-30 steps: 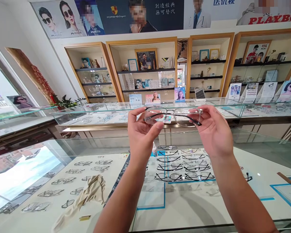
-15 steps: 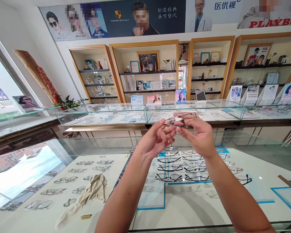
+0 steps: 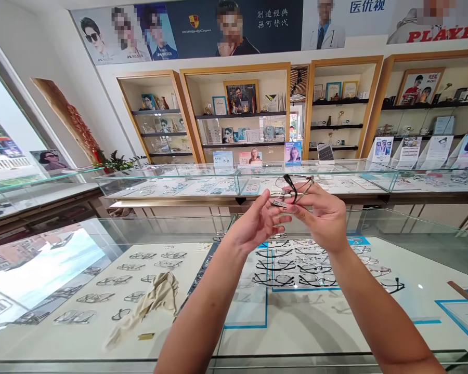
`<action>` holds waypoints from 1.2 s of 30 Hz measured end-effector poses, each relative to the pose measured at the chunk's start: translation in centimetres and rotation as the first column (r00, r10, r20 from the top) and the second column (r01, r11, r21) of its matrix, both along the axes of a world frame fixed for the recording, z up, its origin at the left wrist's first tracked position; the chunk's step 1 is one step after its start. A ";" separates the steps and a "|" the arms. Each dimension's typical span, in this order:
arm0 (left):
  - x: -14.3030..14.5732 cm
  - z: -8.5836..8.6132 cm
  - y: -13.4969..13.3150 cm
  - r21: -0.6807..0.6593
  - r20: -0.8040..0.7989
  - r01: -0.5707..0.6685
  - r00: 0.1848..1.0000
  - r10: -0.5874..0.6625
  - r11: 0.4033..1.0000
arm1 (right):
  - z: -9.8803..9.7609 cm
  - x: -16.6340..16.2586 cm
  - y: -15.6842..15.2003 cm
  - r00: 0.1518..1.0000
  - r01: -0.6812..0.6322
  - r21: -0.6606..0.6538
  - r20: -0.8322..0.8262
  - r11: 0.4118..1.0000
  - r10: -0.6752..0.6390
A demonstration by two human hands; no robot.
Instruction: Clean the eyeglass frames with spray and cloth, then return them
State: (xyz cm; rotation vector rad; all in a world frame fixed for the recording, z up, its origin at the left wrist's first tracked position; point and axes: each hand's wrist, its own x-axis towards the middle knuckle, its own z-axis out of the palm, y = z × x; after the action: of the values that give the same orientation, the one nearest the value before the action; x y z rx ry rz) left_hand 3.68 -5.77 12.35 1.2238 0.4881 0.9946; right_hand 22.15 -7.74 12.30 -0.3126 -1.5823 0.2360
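Observation:
Both my hands are raised over a glass display counter (image 3: 335, 332), holding one thin-framed pair of glasses (image 3: 292, 189) between them. My right hand (image 3: 323, 215) grips the frame from the right with fingers curled round it. The fingertips of my left hand (image 3: 257, 221) pinch the frame's left side, near a small tag. The glasses are turned edge-on, one dark temple tip sticking up. Under the glass below my hands lie rows of dark-rimmed glasses (image 3: 292, 265).
A beige cloth (image 3: 148, 306) lies on the counter to the left, above more frames (image 3: 101, 296) in the case. A second glass counter (image 3: 242, 182) runs across behind, with wall shelves (image 3: 242, 117) and posters beyond. A wooden stick (image 3: 462, 291) lies far right.
The glasses were held wide and flat between both hands. My hands have come together and the frame is turned edge-on, temples folding. The view has shifted slightly left.

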 end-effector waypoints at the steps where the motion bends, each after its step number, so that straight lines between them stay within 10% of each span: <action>1: -0.3 -0.1 0.2 0.042 0.000 -0.116 0.993 0.117 0.992 | -0.1 0.0 -0.1 1.000 0.005 -0.008 -0.005 1.000 -0.005; 7: -7.3 -3.6 1.7 0.255 0.117 -0.750 0.651 0.750 0.611 | -0.6 -0.8 -0.3 0.998 0.062 -0.086 -0.012 0.994 -0.063; 12: -17.3 -11.7 0.8 0.524 -0.143 -0.774 0.330 0.933 0.354 | -1.5 -2.4 -0.1 0.992 0.115 -0.114 0.069 0.987 -0.107; 19: -25.1 -20.3 -1.5 0.574 -0.712 -0.645 -0.089 0.697 0.504 | -5.9 -7.6 1.9 0.896 0.119 -0.059 0.437 0.991 -0.081; 24: -24.6 -21.3 -0.7 0.665 -0.738 -0.459 -0.282 0.613 0.589 | -8.4 -13.5 5.4 0.541 0.251 -0.031 0.834 0.967 -0.114; 30: -24.3 -21.3 -0.7 0.674 -0.735 -0.433 -0.307 0.605 0.598 | -9.9 -18.9 9.5 0.131 0.444 0.014 0.988 0.896 -0.080; 36: -24.1 -21.3 -0.7 0.685 -0.726 -0.422 -0.322 0.608 0.594 | -12.1 -21.2 11.6 0.031 0.502 0.014 0.999 0.865 -0.034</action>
State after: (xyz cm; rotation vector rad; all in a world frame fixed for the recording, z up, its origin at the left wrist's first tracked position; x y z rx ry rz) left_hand -20.40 -6.52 -8.91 1.7662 2.4953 0.6312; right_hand 0.96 3.85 0.22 -1.3307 -2.8427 -0.0893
